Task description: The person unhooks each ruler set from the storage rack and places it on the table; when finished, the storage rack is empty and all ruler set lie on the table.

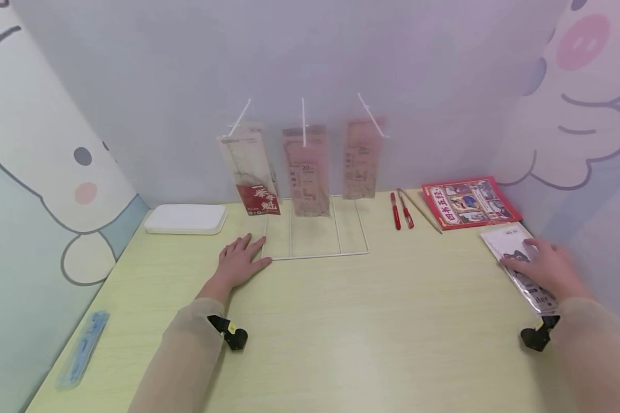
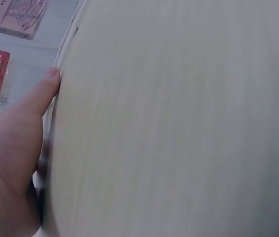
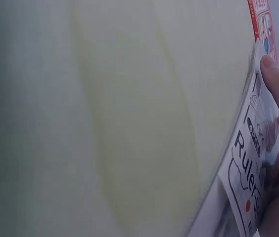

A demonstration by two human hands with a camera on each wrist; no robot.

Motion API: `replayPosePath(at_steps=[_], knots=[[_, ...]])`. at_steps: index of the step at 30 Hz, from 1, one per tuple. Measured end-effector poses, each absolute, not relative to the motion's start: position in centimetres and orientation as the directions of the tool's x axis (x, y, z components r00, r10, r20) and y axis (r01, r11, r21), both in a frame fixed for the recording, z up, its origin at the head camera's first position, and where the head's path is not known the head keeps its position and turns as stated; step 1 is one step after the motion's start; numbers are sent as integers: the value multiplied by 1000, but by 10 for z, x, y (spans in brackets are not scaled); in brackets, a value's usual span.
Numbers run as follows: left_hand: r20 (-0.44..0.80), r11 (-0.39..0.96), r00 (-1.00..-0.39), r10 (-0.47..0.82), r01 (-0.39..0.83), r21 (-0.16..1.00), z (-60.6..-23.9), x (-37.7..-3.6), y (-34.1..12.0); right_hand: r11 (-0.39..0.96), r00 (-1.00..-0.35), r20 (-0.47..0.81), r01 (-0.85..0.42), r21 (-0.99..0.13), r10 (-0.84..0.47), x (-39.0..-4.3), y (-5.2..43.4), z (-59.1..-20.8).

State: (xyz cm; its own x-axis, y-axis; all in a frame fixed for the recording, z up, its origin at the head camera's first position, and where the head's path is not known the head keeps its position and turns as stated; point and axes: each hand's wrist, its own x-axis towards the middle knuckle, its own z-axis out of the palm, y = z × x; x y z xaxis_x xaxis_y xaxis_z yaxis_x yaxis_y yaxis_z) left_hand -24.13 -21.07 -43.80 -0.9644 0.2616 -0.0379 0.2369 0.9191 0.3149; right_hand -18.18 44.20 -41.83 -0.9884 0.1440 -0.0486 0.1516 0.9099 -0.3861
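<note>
Packet [image 1: 519,265] labelled "Ruler" lies flat near the desk's right edge, not yet lifted; the right hand [image 1: 542,268] rests on it, and whether the fingers have closed around it cannot be told. The left hand [image 1: 240,261] lies flat and relaxed on the desk [image 1: 341,321], touching the front left corner of the white wire rack [image 1: 315,229]. By the look of it, three packets already hang there; this one remains.

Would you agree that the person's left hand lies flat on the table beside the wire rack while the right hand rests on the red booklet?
Not quite: the right hand rests on the ruler packet, not the red booklet, as the head view shows. The left hand does lie flat on the table beside the wire rack.
</note>
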Motion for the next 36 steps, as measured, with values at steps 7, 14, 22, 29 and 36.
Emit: replayPosePath(at_steps=[7,14,22,29,36], knots=[[-36,920,-965,262,238,310,-439,-243,-209,930,-981,-86,192,-313,174,-178,447,-422],[-32,923,-964,262,241,301,-441,-244,-208,950,-985,-106,162,-265,138,-181,442,-413],[-35,926,-966,258,236,296,-438,-244,-209,933,-989,-77,142,-331,123,-218,385,-388],[-20,923,-967,255,237,303,-437,-242,-212,879,-998,-23,-36,-475,-54,-265,301,-364],[-44,926,-966,255,231,300,-437,-242,-213,744,-977,118,-210,-634,-175,-295,222,-328]])
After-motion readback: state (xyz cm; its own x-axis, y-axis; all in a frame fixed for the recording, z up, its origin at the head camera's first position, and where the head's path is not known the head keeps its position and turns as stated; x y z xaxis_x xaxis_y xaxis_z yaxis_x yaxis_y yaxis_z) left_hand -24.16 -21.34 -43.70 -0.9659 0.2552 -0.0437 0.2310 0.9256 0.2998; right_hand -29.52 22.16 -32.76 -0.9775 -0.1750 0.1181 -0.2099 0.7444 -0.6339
